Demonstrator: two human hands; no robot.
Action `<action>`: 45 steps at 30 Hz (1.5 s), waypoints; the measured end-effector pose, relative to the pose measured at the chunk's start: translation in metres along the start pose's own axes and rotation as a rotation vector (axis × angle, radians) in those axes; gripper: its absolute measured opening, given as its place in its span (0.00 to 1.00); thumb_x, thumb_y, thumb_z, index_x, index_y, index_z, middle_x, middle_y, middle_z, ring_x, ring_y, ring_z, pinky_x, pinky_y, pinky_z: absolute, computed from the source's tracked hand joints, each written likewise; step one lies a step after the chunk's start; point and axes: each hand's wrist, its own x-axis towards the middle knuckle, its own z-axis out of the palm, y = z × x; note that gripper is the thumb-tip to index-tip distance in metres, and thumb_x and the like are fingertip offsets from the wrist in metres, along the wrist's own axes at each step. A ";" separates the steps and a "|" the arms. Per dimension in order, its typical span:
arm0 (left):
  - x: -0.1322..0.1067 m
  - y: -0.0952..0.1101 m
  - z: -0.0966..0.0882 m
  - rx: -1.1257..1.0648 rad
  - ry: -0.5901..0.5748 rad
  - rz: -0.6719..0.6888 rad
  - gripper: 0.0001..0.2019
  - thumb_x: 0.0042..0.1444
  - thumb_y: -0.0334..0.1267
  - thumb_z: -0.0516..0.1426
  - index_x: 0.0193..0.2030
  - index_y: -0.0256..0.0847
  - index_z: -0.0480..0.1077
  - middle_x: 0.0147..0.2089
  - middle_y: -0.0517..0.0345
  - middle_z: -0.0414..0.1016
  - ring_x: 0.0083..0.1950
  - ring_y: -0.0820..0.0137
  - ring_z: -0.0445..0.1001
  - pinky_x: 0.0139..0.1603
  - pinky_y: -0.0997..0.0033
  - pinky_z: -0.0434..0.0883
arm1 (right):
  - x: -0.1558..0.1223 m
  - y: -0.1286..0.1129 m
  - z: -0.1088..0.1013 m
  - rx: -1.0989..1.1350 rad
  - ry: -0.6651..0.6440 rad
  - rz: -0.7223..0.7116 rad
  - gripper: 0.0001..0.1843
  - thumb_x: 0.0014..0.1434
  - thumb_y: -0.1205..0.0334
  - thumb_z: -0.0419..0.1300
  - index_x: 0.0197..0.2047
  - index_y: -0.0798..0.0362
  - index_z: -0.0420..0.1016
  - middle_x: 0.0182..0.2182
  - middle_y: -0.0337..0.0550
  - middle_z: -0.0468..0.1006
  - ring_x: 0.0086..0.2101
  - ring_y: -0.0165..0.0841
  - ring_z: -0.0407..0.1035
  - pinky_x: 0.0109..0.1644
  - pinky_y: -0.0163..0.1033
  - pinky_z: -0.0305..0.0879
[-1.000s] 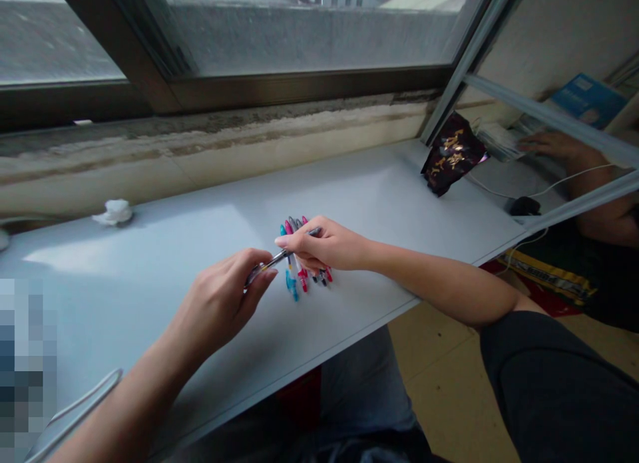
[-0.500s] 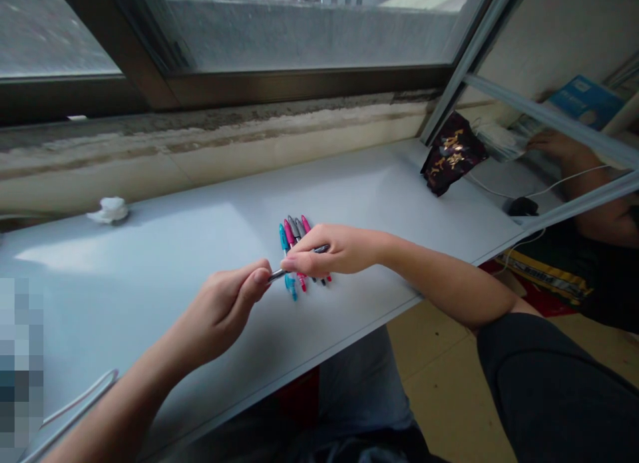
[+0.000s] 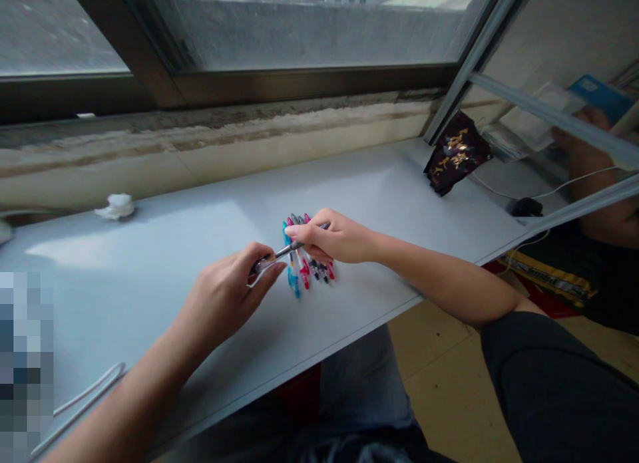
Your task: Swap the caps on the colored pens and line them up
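1. We have a dark pen (image 3: 288, 249) grasped at both ends, held slantwise above the desk (image 3: 210, 217), between our two hands.
2. Our left hand (image 3: 224, 287) closes around its lower end, fingers curled over and the thumb beneath; how firmly the thumb presses, we cannot tell.
3. Our right hand (image 3: 339, 235) pinches the upper part between thumb and fingers, and the tip of that end pokes out over the hand.
4. To handle it well, we would judge, both grips should stay on one line with the barrel, so that any pull or twist runs along it rather than bending it. A light, steady pinch looks enough for something so slim.
5. Our left forearm (image 3: 150, 370) reaches up from the lower left, the back of the hand turned upward; our right forearm (image 3: 424, 267) comes in from the right across the desk's front edge, wrist nearly straight.
6. Just beneath the right hand lies a row of pens (image 3: 293, 283), blue, pink and grey, partly hidden by it.
7. Farther out we see a crumpled white tissue (image 3: 118, 207), a dark packet (image 3: 455, 154) and, beyond the metal frame (image 3: 554, 114), another person's hand (image 3: 582, 130).
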 end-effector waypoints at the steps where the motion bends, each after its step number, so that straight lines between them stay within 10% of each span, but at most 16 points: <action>1: 0.001 0.000 0.000 0.042 0.010 0.012 0.14 0.77 0.52 0.52 0.46 0.45 0.70 0.31 0.62 0.75 0.27 0.70 0.69 0.32 0.70 0.65 | 0.001 0.001 -0.001 0.013 -0.006 0.006 0.40 0.77 0.36 0.54 0.17 0.49 0.59 0.13 0.33 0.60 0.18 0.24 0.55 0.27 0.36 0.54; 16: 0.001 0.011 -0.005 -0.359 -0.305 -0.003 0.20 0.79 0.46 0.46 0.33 0.45 0.63 0.26 0.68 0.62 0.23 0.74 0.63 0.27 0.75 0.64 | -0.004 -0.016 -0.019 -0.158 -0.228 -0.136 0.30 0.75 0.44 0.58 0.24 0.48 0.55 0.21 0.30 0.51 0.25 0.24 0.47 0.30 0.36 0.46; 22: 0.004 -0.002 -0.011 -0.223 -0.171 0.045 0.15 0.77 0.41 0.50 0.36 0.44 0.68 0.25 0.68 0.66 0.23 0.74 0.66 0.28 0.75 0.64 | -0.003 -0.016 -0.026 -0.267 -0.120 -0.166 0.18 0.71 0.49 0.64 0.37 0.55 0.72 0.29 0.37 0.74 0.31 0.27 0.65 0.36 0.34 0.58; 26: 0.007 -0.006 -0.012 -0.104 -0.149 0.060 0.14 0.75 0.42 0.51 0.35 0.45 0.66 0.24 0.67 0.65 0.22 0.72 0.64 0.28 0.73 0.61 | 0.000 -0.010 -0.026 -0.281 -0.037 -0.093 0.28 0.76 0.41 0.57 0.32 0.54 0.71 0.25 0.37 0.73 0.27 0.27 0.65 0.36 0.35 0.58; 31: 0.009 -0.008 -0.011 -0.050 -0.166 -0.011 0.15 0.75 0.46 0.49 0.36 0.46 0.65 0.23 0.67 0.64 0.21 0.70 0.62 0.28 0.71 0.61 | 0.002 -0.007 -0.029 -0.297 0.055 -0.160 0.19 0.65 0.50 0.72 0.48 0.57 0.76 0.34 0.39 0.79 0.32 0.28 0.69 0.38 0.35 0.61; 36: 0.010 -0.010 -0.010 -0.028 -0.191 -0.054 0.15 0.74 0.49 0.48 0.37 0.46 0.66 0.23 0.65 0.67 0.22 0.68 0.67 0.29 0.70 0.61 | 0.003 -0.005 -0.032 -0.323 0.009 -0.041 0.19 0.75 0.50 0.61 0.37 0.56 0.76 0.27 0.39 0.77 0.29 0.28 0.68 0.37 0.37 0.62; 41: 0.009 -0.011 -0.009 -0.025 -0.187 -0.120 0.15 0.74 0.51 0.48 0.46 0.45 0.68 0.22 0.68 0.66 0.20 0.68 0.67 0.28 0.70 0.62 | 0.004 -0.003 -0.033 -0.304 0.073 -0.119 0.20 0.64 0.56 0.73 0.54 0.56 0.74 0.43 0.44 0.83 0.35 0.29 0.73 0.40 0.36 0.65; 45: 0.008 -0.011 -0.008 -0.033 -0.153 -0.123 0.16 0.75 0.52 0.47 0.49 0.45 0.68 0.24 0.68 0.68 0.20 0.68 0.68 0.29 0.70 0.63 | 0.005 -0.001 -0.031 -0.326 0.073 -0.020 0.22 0.76 0.45 0.60 0.39 0.56 0.76 0.29 0.40 0.79 0.30 0.30 0.71 0.38 0.37 0.63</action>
